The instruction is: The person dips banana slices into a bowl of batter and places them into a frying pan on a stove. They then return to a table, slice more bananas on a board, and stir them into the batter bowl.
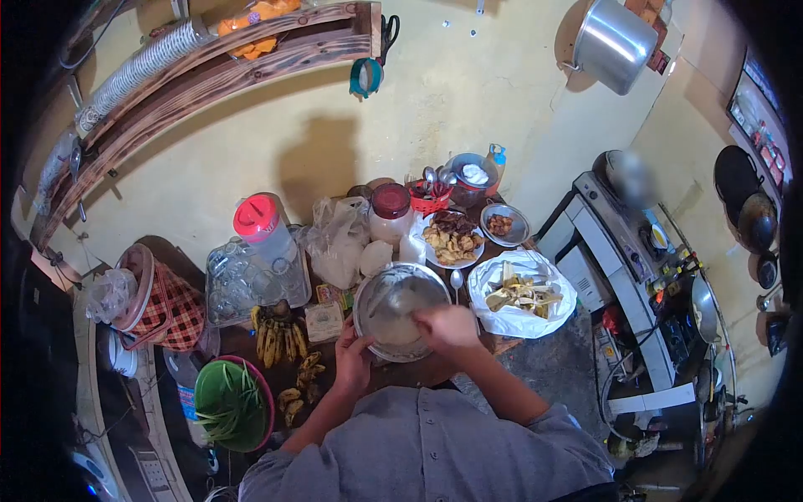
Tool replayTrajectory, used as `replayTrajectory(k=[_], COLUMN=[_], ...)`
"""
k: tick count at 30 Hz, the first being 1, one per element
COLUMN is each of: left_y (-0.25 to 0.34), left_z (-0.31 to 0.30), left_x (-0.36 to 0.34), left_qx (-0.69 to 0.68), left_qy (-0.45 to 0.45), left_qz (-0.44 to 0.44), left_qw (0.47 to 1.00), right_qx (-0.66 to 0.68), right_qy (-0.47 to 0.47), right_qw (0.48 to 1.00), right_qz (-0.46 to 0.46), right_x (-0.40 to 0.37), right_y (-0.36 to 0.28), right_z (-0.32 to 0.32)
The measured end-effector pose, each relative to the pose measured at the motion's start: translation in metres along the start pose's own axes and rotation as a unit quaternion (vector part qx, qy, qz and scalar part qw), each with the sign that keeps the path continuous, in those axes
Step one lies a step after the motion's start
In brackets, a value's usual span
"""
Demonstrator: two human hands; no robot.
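A metal mixing bowl [361, 294] with pale batter [393, 314] inside stands at the table's front edge, close to my body. My left hand [353, 358] grips its left side, thumb at the rim. Over the bowl's right side, my right hand [449, 328] is closed and somewhat blurred; what it holds is hidden. A spoon [456, 283] lies just right of the bowl. Left of it sit a small white package [324, 322] and bunches of small bananas [280, 339]. Banana peels [523, 294] fill a white plastic bag [559, 322] to the right.
Behind the bowl are a plate of fried food [452, 238], a strainer [517, 226], a red-lidded jar [390, 213] and clear plastic bags [335, 243]. Glasses fill a tray [234, 314] at left, near a green basin [222, 393]. A stove [615, 222] stands right.
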State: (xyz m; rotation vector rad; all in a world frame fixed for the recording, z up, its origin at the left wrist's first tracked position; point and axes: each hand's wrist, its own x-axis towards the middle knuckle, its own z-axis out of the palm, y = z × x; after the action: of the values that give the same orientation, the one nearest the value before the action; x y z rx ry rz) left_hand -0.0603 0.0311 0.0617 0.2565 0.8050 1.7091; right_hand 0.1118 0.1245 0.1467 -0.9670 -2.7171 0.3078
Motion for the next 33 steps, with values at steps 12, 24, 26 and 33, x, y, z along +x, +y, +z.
replayTrajectory(k=[12, 24, 26, 33], left_y=[0.002, -0.007, -0.008, -0.005], left_z=[0.008, -0.002, -0.001, -0.002], left_x=[-0.006, 0.0, -0.002, -0.001], left_qx=[0.043, 0.059, 0.096, 0.024], left_qy=[-0.011, -0.002, -0.012, 0.016], left_qz=[0.029, 0.031, 0.066, -0.005], left_qw=[0.999, 0.998, 0.993, 1.0], right_qx=[-0.025, -0.009, 0.005, 0.029], right_qy=[0.091, 0.025, 0.077, 0.064], right_qw=[0.995, 1.0, 0.996, 0.998], right_qz=[0.041, 0.015, 0.036, 0.007], right_x=[0.0, 0.002, 0.001, 0.0], right_y=[0.009, 0.011, 0.012, 0.016], right_z=[0.014, 0.012, 0.011, 0.015])
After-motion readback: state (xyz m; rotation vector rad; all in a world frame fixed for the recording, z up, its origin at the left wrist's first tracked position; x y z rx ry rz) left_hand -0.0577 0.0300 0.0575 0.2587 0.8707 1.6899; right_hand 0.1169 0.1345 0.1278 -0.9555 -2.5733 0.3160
